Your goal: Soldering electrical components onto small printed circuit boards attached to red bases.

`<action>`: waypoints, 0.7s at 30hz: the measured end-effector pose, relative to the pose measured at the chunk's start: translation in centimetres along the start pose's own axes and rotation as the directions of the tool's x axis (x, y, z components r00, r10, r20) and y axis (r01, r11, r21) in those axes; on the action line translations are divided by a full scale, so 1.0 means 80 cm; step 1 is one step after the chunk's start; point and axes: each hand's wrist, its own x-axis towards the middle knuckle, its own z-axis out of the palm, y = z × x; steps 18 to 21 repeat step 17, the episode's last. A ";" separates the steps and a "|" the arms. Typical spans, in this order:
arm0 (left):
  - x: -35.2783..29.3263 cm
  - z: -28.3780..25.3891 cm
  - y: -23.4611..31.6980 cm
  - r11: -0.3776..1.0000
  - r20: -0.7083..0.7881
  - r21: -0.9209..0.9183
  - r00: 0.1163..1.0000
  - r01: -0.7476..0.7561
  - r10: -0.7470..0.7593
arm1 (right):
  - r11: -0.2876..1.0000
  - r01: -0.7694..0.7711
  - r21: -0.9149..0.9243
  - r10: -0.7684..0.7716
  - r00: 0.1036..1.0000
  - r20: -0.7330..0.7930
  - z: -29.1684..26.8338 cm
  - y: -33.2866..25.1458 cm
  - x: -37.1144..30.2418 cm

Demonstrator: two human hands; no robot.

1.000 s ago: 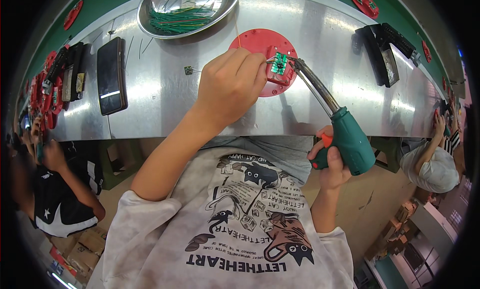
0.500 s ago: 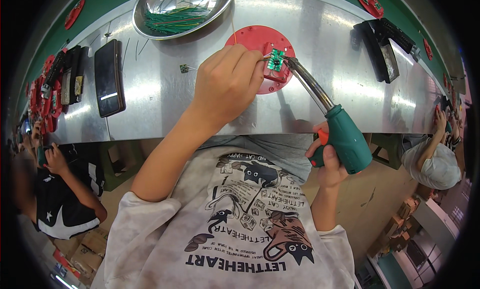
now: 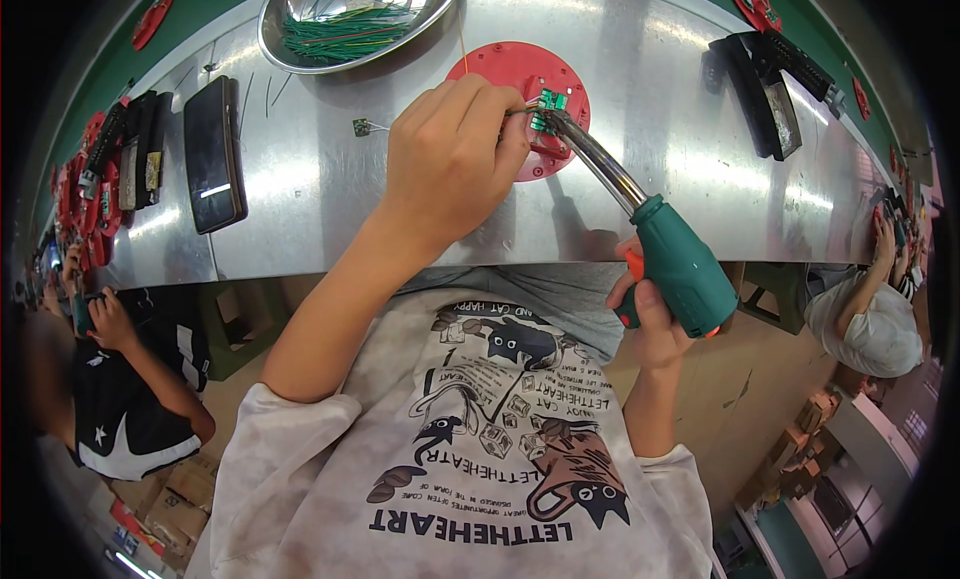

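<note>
My right hand (image 3: 655, 324) is wrapped round the handle of a green soldering gun (image 3: 685, 264) with an orange trigger. Its long metal barrel slants up and left, so the tip meets or nearly meets a small green circuit board (image 3: 554, 100). That board sits on a round red plastic base (image 3: 497, 63) lying on the metal table. From the left, my left hand (image 3: 440, 164) pinches thin wires (image 3: 533, 107) at the board's left edge. The fingers hide part of the wires and of the base. One thin orange wire (image 3: 464, 49) stands up behind the knuckles.
A steel bowl (image 3: 440, 24) of green wires stands at the back. A phone (image 3: 213, 159) lies left, near a tiny board with leads (image 3: 362, 128). Black housings (image 3: 745, 94) lie right; red parts (image 3: 85, 204) pile far left. Other people sit at both sides.
The soldering gun has shifted slightly left, its tip now lower on the circuit board. My left hand keeps its pinch on the wires. The whole view has shifted slightly.
</note>
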 end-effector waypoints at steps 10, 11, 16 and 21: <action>0.000 0.001 -0.002 0.998 -0.020 0.061 0.999 -0.031 0.032 | 0.988 -0.012 0.153 0.016 1.000 -0.024 -0.003 -0.004 -0.001; 0.000 0.001 -0.002 0.997 -0.017 0.067 0.999 -0.038 0.039 | 0.989 -0.008 0.150 0.011 1.000 -0.025 -0.003 -0.003 -0.001; -0.001 0.000 -0.001 0.997 -0.017 0.075 0.999 -0.029 0.031 | 0.994 -0.011 0.110 0.011 1.000 0.006 -0.005 -0.003 -0.001; -0.001 -0.001 -0.001 0.997 -0.007 0.078 1.000 -0.022 0.022 | 0.995 -0.026 0.098 0.026 1.000 0.005 -0.005 -0.004 -0.003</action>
